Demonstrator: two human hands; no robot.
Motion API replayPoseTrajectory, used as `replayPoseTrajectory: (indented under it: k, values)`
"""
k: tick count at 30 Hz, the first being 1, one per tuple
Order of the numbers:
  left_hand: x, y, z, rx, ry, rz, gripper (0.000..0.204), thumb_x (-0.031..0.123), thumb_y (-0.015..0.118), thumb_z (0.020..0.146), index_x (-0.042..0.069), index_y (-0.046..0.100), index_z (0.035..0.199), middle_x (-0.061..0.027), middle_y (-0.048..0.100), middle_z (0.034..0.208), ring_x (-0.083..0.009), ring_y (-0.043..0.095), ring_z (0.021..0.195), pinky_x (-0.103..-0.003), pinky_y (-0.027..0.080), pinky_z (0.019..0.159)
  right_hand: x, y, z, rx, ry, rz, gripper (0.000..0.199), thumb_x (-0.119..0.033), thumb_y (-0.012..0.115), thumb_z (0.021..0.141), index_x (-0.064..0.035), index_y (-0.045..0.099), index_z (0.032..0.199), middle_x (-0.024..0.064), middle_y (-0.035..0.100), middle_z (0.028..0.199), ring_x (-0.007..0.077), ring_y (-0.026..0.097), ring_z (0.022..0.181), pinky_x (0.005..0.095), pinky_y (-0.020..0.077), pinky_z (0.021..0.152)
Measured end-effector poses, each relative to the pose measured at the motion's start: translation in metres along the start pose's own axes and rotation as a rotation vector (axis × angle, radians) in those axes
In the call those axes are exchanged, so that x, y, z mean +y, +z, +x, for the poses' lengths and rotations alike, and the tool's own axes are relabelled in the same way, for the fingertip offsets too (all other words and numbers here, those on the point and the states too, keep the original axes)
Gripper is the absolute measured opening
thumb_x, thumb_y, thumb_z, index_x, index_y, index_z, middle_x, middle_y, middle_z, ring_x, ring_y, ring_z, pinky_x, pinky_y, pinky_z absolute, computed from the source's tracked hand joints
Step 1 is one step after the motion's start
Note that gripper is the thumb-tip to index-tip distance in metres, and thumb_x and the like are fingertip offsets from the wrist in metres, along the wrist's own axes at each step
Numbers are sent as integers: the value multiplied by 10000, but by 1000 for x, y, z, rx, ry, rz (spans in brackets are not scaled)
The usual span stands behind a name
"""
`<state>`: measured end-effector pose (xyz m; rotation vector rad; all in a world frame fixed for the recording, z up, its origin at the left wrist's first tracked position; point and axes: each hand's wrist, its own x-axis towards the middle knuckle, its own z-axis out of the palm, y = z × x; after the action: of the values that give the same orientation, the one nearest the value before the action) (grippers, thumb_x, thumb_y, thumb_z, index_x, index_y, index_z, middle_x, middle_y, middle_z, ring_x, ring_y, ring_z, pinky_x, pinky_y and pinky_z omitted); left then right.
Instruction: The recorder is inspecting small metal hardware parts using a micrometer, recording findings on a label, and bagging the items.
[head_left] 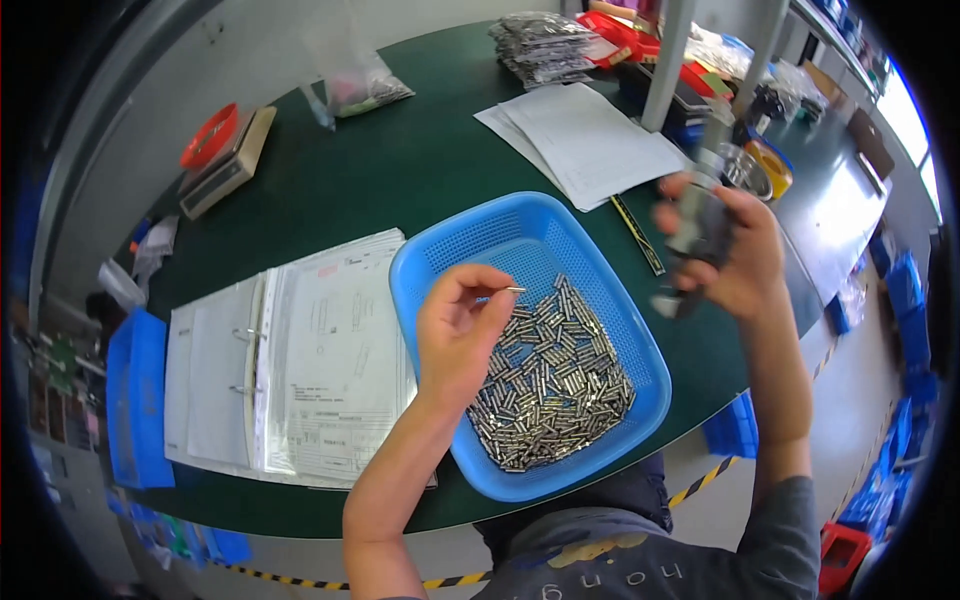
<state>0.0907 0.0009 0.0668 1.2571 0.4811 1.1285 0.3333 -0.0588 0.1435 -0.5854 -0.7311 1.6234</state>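
My left hand (pixel 462 335) is over the blue basket (pixel 408 275), pinching a small metal pin (pixel 516 290) between thumb and fingertips. Below it, many short silvery metal pins (pixel 550 385) lie in a loose heap in the basket, whose sides are perforated. To the right of the basket, my right hand (pixel 735 245) is raised above the table and wrapped around a grey and black micrometer (pixel 700 225). Motion blurs this tool, so its details are unclear.
An open ring binder (pixel 330 370) with drawings lies left of the basket. Behind are paper sheets (pixel 590 140), a scale (pixel 230 160) with a red bowl, and stacked bags (pixel 543 48). A black and yellow ruler-like strip (pixel 638 235) and a metal bowl (pixel 745 172) lie to the right.
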Motion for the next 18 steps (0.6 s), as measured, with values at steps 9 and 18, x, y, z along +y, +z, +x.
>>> replayPoseTrajectory:
  k: [9, 18]
  values:
    - [5, 9, -8, 39, -18, 13, 131, 42, 552, 818, 16, 514, 940, -59, 554, 875, -147, 554, 811, -268, 452, 724, 62, 15, 45, 25, 121, 176, 430, -376, 314, 805, -6, 496, 927, 147, 571, 788, 166, 407, 382, 330, 405, 426]
    - [9, 6, -5, -21, -145, 47, 120, 39, 567, 818, 5, 534, 928, -41, 549, 836, -91, 527, 780, -225, 436, 711, 69, 7, 51, 225, 247, 243, 592, -577, 300, 834, -34, 534, 832, 123, 577, 706, 153, 379, 338, 306, 353, 374]
